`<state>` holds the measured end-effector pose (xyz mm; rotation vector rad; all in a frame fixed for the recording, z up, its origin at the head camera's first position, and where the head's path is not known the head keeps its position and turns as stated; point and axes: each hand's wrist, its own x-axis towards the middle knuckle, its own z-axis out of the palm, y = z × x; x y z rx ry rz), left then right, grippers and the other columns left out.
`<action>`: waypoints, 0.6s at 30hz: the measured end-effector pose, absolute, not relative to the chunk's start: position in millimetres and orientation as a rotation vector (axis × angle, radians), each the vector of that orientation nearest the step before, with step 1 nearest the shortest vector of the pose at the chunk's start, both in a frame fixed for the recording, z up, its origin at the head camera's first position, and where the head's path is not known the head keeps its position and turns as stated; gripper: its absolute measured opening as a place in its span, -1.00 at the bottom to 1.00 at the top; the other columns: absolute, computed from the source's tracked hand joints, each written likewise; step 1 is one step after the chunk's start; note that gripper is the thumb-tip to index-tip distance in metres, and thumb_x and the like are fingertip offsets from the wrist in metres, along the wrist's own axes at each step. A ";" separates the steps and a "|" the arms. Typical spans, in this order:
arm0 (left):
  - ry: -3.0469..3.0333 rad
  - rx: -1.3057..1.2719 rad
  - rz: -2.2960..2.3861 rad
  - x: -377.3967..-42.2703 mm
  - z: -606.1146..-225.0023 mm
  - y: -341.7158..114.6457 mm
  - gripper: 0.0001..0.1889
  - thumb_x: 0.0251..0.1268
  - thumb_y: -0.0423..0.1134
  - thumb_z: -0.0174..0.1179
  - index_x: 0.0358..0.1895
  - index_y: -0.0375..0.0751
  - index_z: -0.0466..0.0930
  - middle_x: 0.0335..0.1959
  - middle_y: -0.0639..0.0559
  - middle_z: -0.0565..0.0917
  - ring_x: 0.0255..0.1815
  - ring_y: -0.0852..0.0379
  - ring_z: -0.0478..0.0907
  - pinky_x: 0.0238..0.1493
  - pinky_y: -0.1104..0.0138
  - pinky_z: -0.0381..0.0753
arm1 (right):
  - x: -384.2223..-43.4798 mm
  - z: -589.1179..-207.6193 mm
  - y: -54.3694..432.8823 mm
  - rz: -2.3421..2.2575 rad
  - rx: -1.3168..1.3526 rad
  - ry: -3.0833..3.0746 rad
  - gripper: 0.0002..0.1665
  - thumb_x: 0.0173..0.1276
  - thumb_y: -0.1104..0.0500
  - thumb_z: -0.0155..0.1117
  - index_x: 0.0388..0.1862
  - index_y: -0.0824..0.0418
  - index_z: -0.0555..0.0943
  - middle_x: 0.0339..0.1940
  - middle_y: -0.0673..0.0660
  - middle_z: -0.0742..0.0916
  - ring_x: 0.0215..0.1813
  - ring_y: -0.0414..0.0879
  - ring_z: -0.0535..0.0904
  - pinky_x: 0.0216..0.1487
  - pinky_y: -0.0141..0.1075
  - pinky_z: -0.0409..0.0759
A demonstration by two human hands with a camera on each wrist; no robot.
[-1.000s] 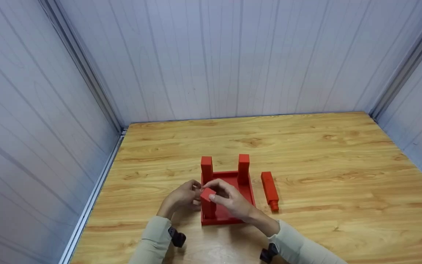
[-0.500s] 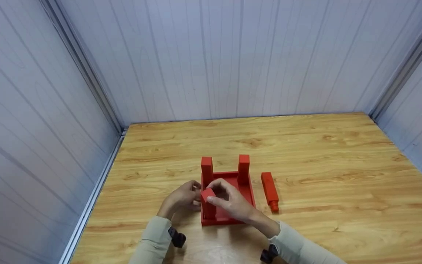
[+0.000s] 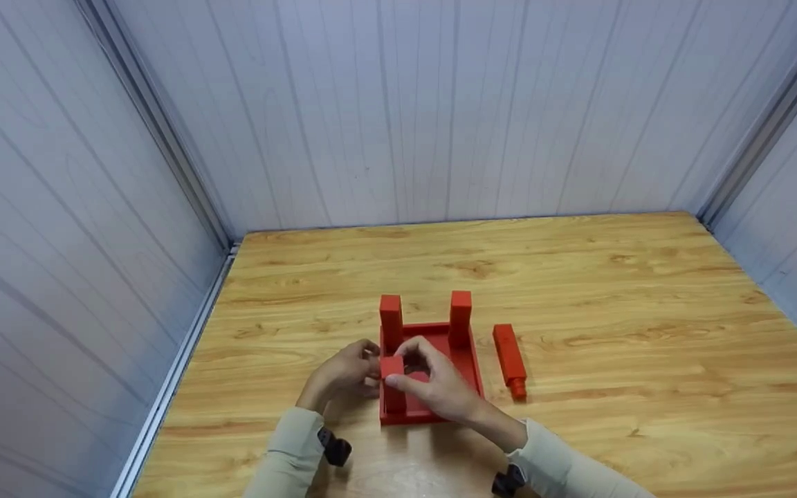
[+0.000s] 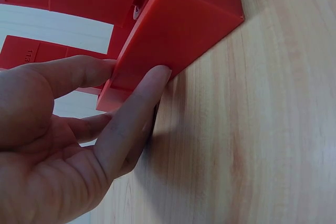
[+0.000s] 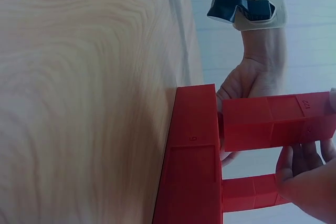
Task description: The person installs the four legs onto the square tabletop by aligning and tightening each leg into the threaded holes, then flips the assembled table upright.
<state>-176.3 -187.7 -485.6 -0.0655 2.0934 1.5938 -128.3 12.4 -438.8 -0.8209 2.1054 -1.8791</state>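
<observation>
A shallow red rectangular base lies on the wooden table with its raised rim up. My right hand pinches the top of a red square leg between thumb and fingers. This leg stands upright at the near left corner of the base; in the right wrist view a narrow round neck shows where the leg meets it. At the left side of the base, my left hand holds the rim. Seen from the left wrist, its fingers press the outer wall, with the thumb at the upper edge.
Two more red legs stand upright at the far corners, one left and one right. Right of the base lies a loose red leg, its stepped round end toward me. Pale panel walls enclose the table.
The near left leg has turned about its upright axis, its top now squared with the base. My right fingers have shifted slightly with it. My left hand stays in place.
</observation>
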 end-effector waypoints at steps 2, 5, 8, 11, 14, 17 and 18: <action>2.095 -0.066 1.591 -176.1 -485.3 -187.9 -0.66 0.36 -0.49 -0.07 0.17 -0.42 0.25 -0.22 -0.18 0.55 -0.28 0.03 0.54 -0.23 0.16 0.70 | -127.9 -438.9 11.9 -1.882 -0.809 2.117 -0.63 0.28 0.21 0.31 -0.02 0.30 0.40 -0.12 0.16 0.58 -0.05 0.04 0.53 0.00 -0.33 0.54; 2.096 -0.066 1.588 -175.5 -484.5 -188.1 -0.67 0.39 -0.46 -0.07 0.17 -0.42 0.25 -0.16 -0.23 0.56 -0.24 0.01 0.55 -0.21 0.15 0.70 | -127.4 -439.1 11.2 -1.884 -0.786 2.123 -0.61 0.28 0.20 0.31 -0.02 0.30 0.39 -0.12 0.16 0.58 -0.04 0.05 0.53 -0.01 -0.35 0.54; 2.094 -0.070 1.588 -175.1 -484.4 -188.7 -0.67 0.39 -0.45 -0.09 0.18 -0.42 0.25 -0.12 -0.26 0.56 -0.20 -0.01 0.56 -0.19 0.13 0.70 | -127.1 -439.6 10.4 -1.892 -0.773 2.120 -0.60 0.27 0.20 0.32 -0.02 0.30 0.38 -0.13 0.16 0.59 -0.03 0.08 0.53 -0.01 -0.34 0.54; 2.094 -0.072 1.584 -174.6 -483.8 -189.2 -0.67 0.40 -0.43 -0.09 0.18 -0.41 0.25 -0.09 -0.27 0.55 -0.15 -0.04 0.57 -0.17 0.12 0.70 | -127.0 -440.3 10.2 -1.903 -0.774 2.120 -0.60 0.26 0.20 0.33 -0.03 0.30 0.38 -0.14 0.17 0.59 -0.05 0.09 0.52 -0.03 -0.35 0.55; 2.102 -0.076 1.574 -174.1 -483.2 -188.9 -0.68 0.40 -0.41 -0.08 0.18 -0.39 0.27 -0.09 -0.27 0.56 -0.14 -0.04 0.57 -0.18 0.12 0.69 | -126.4 -439.8 10.4 -1.909 -0.781 2.124 -0.59 0.25 0.20 0.34 -0.04 0.31 0.38 -0.16 0.16 0.58 -0.07 0.10 0.52 -0.06 -0.36 0.55; 2.115 -0.071 1.566 -174.3 -483.2 -188.5 -0.68 0.39 -0.42 -0.05 0.17 -0.39 0.28 -0.09 -0.25 0.56 -0.16 -0.02 0.56 -0.19 0.14 0.69 | -126.6 -440.0 10.6 -1.904 -0.781 2.135 -0.58 0.24 0.20 0.36 -0.05 0.31 0.38 -0.16 0.15 0.59 -0.08 0.09 0.53 -0.07 -0.37 0.55; 2.118 -0.066 1.565 -174.2 -483.2 -188.3 -0.67 0.38 -0.42 -0.04 0.16 -0.40 0.28 -0.09 -0.25 0.56 -0.17 -0.02 0.56 -0.20 0.14 0.69 | -126.7 -440.3 10.7 -1.901 -0.779 2.141 -0.57 0.23 0.19 0.36 -0.05 0.31 0.38 -0.17 0.14 0.59 -0.08 0.07 0.53 -0.06 -0.37 0.55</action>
